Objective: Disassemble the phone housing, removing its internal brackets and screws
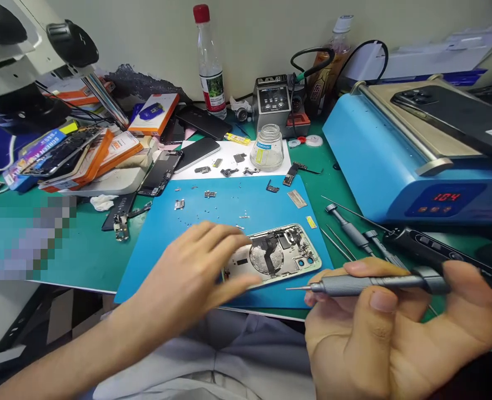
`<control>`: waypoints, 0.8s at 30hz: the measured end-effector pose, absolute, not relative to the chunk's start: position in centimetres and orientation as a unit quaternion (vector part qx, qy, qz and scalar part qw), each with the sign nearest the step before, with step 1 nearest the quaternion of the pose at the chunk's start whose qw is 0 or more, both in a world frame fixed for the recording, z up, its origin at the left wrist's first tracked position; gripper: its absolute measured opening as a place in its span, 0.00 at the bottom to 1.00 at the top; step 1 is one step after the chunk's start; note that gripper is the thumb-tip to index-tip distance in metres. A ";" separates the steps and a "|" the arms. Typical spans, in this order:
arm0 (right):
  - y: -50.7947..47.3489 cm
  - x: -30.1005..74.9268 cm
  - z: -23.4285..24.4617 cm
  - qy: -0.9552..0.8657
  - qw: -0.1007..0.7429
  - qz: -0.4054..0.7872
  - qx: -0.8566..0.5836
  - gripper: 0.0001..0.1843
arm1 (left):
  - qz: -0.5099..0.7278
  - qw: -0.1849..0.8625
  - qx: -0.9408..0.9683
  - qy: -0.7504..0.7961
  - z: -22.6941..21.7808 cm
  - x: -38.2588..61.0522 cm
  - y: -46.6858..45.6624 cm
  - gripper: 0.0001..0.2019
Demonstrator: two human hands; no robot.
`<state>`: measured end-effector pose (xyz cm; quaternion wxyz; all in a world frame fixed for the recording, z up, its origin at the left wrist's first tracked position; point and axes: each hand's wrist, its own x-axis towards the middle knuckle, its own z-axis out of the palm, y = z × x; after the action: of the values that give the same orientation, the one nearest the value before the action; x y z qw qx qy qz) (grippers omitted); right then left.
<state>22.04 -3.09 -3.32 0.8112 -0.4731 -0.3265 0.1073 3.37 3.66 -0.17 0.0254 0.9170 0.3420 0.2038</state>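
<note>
In my right hand (374,339) I hold a grey precision screwdriver (346,285), its thin tip pointing left and the ring finger-side of the palm turned up. My left hand (199,264) reaches over the left end of an opened phone housing (287,269), with thumb and fingers apart; whether it touches the housing I cannot tell. That end of the housing is partly hidden by my hand. The housing lies on a blue mat (162,222), with a round coil and camera openings showing. Tiny screws and small metal parts (210,194) are scattered beyond it.
A blue heating plate (374,161) reading 104 stands at right with a phone (446,114) on top. Screwdrivers (348,226) and tweezers lie before it. A glass jar (267,149), soldering station (272,103) and bottle (211,72) stand behind; boxes and a microscope are left.
</note>
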 end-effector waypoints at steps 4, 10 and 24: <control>-2.9 24.3 -3.1 -0.336 0.797 0.067 -0.497 0.27 | 0.163 0.034 0.927 0.336 -1.1 3.5 1.7 0.21; -3.2 25.1 -3.2 -0.485 0.708 0.047 -0.511 0.34 | 0.231 0.085 0.900 0.361 -1.5 2.2 0.4 0.15; -2.3 22.2 -4.6 -0.604 0.615 0.010 -0.507 0.41 | 0.325 0.082 0.891 0.307 -3.1 1.9 0.4 0.20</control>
<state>22.16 -2.29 -4.59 0.6149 -0.5072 -0.6038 0.0099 1.85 0.35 -3.12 0.0825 0.8906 0.3074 0.3248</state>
